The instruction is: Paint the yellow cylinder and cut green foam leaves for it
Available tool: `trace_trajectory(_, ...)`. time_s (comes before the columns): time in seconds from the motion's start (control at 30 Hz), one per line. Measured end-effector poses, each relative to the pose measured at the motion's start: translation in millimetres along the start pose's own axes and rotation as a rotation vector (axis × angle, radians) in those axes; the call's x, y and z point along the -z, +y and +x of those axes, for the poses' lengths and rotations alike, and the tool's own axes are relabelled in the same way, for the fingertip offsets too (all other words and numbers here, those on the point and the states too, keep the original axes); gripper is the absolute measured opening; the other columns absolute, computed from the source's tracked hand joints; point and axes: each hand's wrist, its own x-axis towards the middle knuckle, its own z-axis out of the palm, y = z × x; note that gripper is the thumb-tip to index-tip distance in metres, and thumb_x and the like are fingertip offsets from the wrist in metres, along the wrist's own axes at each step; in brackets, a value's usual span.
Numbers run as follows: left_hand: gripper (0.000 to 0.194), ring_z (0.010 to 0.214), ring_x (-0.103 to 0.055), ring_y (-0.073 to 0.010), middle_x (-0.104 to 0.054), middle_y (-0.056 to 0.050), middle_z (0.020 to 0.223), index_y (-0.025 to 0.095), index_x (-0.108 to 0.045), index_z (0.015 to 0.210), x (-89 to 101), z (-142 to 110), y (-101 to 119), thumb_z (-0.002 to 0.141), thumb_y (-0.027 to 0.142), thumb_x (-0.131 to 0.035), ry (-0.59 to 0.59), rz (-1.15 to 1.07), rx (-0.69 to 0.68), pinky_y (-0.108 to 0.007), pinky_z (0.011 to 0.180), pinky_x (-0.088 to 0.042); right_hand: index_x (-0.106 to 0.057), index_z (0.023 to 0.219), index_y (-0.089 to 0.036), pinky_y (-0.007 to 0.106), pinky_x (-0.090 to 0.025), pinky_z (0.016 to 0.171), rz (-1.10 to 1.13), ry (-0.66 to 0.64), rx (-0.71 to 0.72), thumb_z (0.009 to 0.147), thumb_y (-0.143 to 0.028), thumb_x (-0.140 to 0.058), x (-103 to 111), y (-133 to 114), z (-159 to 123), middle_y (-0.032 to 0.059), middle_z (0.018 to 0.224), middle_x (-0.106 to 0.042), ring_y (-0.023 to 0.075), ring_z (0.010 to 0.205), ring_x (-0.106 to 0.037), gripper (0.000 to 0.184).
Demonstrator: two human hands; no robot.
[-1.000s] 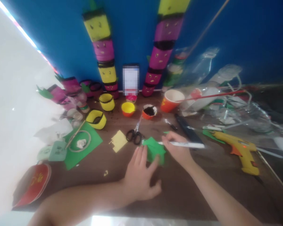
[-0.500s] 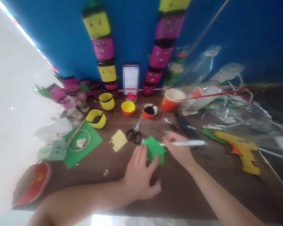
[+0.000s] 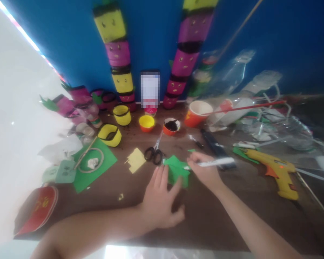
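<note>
My left hand (image 3: 162, 201) lies open on the table, its fingers spread and their tips on the left and lower parts of a small piece of green paper (image 3: 178, 169). In my right hand (image 3: 206, 172) is a white marker pen (image 3: 216, 162), pinched near its tip. The tip points left and meets the right edge of the green paper. Just beyond my left fingertips lie scissors (image 3: 154, 153) with black handles. A cut piece of yellow paper (image 3: 135, 160) rests left of them.
A yellow glue gun (image 3: 275, 167) lies at the right. Behind stand an orange paper cup (image 3: 197, 113), a small cup of black paint (image 3: 171, 126) and a yellow cup (image 3: 147, 123). A green sheet (image 3: 104, 171) lies at the left, and plastic bottles (image 3: 294, 133) crowd the back right.
The marker has shifted slightly, its rear end a little higher and its tip slightly lower at the green paper's edge. My left hand stays in place.
</note>
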Motion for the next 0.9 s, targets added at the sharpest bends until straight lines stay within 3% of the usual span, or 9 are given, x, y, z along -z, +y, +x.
trace_trajectory(0.53,0.066,0.136,-0.018,-0.0426,-0.020,-0.020,0.148,0.018,-0.044,0.130,1.7,0.6,-1.6,0.071,0.046,-0.056,-0.018,-0.004,-0.004,-0.060,0.105,-0.024,-0.028,0.041,-0.022,0.025,-0.021,0.042,0.209,-0.087,-0.109,0.060,-0.021,-0.050,0.9,-2.4,-2.4,-0.0058,0.041,-0.028,0.0091,0.043,-0.028,0.029)
trace_trajectory(0.63,0.066,0.137,-0.016,-0.0416,-0.019,-0.022,0.148,0.016,-0.044,0.128,4.1,2.2,-2.6,0.072,0.048,-0.054,-0.031,0.026,-0.023,-0.060,0.106,-0.020,-0.032,0.042,-0.021,0.025,-0.025,0.042,0.295,-0.068,-0.130,0.065,-0.026,-0.053,3.8,-1.0,-2.3,-0.0049,0.042,-0.032,0.0096,0.043,-0.031,0.032)
trace_trajectory(0.7,0.066,0.138,-0.014,-0.0416,-0.018,-0.025,0.148,0.011,-0.046,0.125,4.8,2.2,-2.8,0.072,0.049,-0.053,-0.018,0.072,-0.037,-0.060,0.107,-0.018,-0.034,0.044,-0.022,0.026,-0.028,0.043,0.356,-0.027,-0.136,0.077,-0.039,-0.045,5.0,1.1,-1.7,-0.0035,0.043,-0.035,0.0106,0.042,-0.034,0.039)
trace_trajectory(0.8,0.060,0.135,-0.022,-0.0413,-0.026,-0.027,0.145,0.007,-0.049,0.119,3.8,-1.0,-1.1,0.075,0.048,-0.048,0.067,0.159,-0.148,-0.061,0.107,-0.015,-0.040,0.047,-0.022,0.025,-0.027,0.040,0.453,0.056,-0.167,0.088,-0.056,-0.020,4.9,2.8,-1.4,-0.0031,0.038,-0.034,0.0101,0.036,-0.032,0.057)
trace_trajectory(0.9,0.048,0.126,-0.041,-0.0336,-0.045,-0.023,0.135,0.008,-0.053,0.114,1.7,-5.5,1.9,0.080,0.040,-0.044,0.110,0.214,-0.358,-0.052,0.109,-0.020,-0.050,0.056,-0.020,0.022,-0.026,0.037,0.519,0.132,-0.245,0.085,-0.062,-0.033,4.2,-0.1,-2.0,-0.0049,0.035,-0.038,0.0085,0.033,-0.033,0.053)
